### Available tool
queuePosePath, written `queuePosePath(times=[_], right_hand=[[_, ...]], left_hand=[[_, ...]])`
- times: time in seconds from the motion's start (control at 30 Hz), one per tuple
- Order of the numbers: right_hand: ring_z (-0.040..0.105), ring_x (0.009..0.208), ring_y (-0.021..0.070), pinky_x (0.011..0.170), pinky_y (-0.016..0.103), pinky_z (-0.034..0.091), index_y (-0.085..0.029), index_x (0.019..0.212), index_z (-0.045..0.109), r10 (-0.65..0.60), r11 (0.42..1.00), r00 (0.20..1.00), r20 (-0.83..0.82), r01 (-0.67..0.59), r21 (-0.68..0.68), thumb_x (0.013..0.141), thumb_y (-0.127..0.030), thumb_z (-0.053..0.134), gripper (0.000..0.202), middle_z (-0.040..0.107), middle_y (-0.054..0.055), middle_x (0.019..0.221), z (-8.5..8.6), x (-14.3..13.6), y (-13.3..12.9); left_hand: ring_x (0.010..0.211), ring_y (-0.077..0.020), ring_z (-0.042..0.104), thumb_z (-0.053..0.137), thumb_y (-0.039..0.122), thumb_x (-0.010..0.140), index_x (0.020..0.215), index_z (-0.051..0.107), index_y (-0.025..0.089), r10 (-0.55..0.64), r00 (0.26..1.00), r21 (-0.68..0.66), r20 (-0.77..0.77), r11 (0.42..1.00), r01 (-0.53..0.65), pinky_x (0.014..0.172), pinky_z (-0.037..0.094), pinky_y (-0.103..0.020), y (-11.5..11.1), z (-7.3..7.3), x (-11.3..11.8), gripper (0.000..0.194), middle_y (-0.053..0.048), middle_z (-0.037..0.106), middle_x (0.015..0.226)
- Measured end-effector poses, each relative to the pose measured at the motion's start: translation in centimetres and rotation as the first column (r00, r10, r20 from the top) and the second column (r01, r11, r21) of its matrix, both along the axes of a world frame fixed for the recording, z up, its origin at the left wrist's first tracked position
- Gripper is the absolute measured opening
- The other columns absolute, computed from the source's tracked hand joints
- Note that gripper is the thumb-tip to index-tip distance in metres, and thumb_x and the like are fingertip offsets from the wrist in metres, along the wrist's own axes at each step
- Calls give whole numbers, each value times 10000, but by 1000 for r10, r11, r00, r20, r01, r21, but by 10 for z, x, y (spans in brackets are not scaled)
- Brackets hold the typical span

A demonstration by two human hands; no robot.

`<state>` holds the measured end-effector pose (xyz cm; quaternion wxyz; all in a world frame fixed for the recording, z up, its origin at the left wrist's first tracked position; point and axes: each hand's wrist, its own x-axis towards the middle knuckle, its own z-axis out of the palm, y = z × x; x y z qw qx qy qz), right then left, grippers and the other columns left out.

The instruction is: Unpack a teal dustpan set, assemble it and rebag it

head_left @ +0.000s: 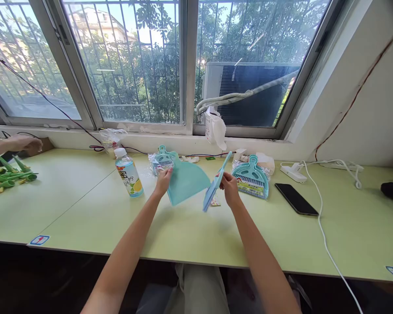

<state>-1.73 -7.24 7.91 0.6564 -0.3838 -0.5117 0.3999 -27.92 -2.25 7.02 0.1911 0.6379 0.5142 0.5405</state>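
My left hand (163,181) grips a teal dustpan (189,179) by its left side, its flat, fan-shaped face turned toward me above the table. In my right hand (229,187) is a small hand brush (214,187), seen nearly edge-on, with light-blue bristles pointing down and its handle up. A narrow gap separates brush and dustpan. Beyond my right hand lies a dustpan-and-brush set (252,178) with a yellow label. Another set (162,159), partly in clear wrap, rests behind my left hand. Under the brush, a small printed piece (215,202) is partly hidden.
A drink bottle (129,174) stands left of my left hand. At right are a black phone (296,199), a white power strip (294,172) and a trailing cable (321,218). Another person's hand (26,144) is at far left near green items (9,176).
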Motion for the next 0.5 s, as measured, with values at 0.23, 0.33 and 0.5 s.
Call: queuePosePath(times=[0.23, 0.33, 0.5], right_hand=[[431, 515, 104, 496, 236, 255, -179, 598, 659, 125, 975, 747, 653, 30, -221, 684, -641, 609, 473, 509, -18, 514, -4, 29, 4], [559, 635, 162, 544, 248, 299, -201, 625, 705, 94, 957, 402, 911, 215, -194, 716, -621, 600, 442, 631, 32, 611, -10, 23, 2], [654, 850, 241, 645, 276, 385, -217, 787, 757, 91, 913, 135, 987, 384, -136, 766, -574, 589, 396, 726, 123, 877, -16, 12, 3]], left_hand=[[785, -233, 588, 531, 546, 706, 722, 651, 207, -353, 894, -344, -276, 905, 251, 685, 456, -300, 13, -29, -8, 359, -48, 675, 799], [758, -234, 588, 490, 494, 733, 722, 645, 215, -289, 875, -322, -390, 932, 164, 672, 449, -303, 14, -35, -11, 320, -55, 675, 789], [732, -241, 595, 490, 431, 726, 674, 660, 227, -275, 834, -286, -479, 947, 148, 661, 436, -299, 14, -35, -15, 271, -81, 686, 781]])
